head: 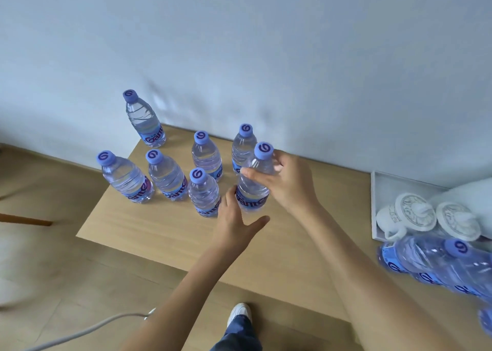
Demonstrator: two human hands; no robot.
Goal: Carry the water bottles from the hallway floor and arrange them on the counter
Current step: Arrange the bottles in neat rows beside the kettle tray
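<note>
Several clear water bottles with purple caps stand upright on the light wooden counter (165, 239), among them one at the back left (145, 122) and one at the front left (125, 179). My right hand (287, 183) grips the upper part of another bottle (254, 188) at the right end of the group. My left hand (234, 220) touches that bottle's lower label with straight fingers, thumb spread out. A few more bottles (436, 265) lie blurred on the counter at the right edge.
A white tray (374, 207) holding lidded white cups (414, 213) sits on the counter's right side against the pale wall. A white cable (80, 333) crosses the wooden floor at lower left. My shoe (239, 313) stands below the counter edge.
</note>
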